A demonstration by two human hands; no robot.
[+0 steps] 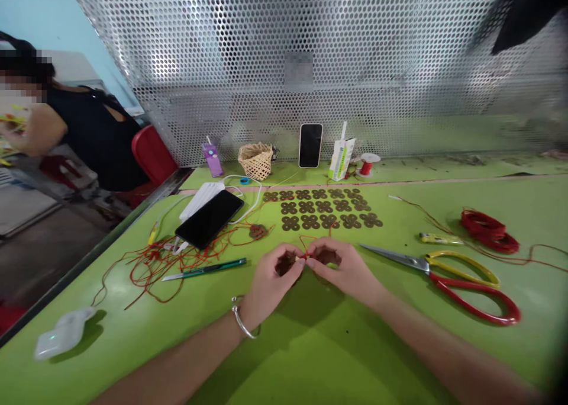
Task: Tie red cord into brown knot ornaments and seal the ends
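Thumb and forefinger of my left hand are pinched on a thin red cord, its fingers curled. My right hand meets it fingertip to fingertip, pinching the same cord. Short red ends loop up above the fingertips; whatever else sits inside the curled fingers is hidden. Just beyond my hands, rows of dark bronze coin clusters lie flat on the green table. To the left of them a single coin cluster lies with red cord attached.
Large scissors, a lighter and a red cord bundle lie right. Left are a utility knife, tangled red cords and a black phone. Behind stand a basket, phone and drink cartons. A person sits far left.
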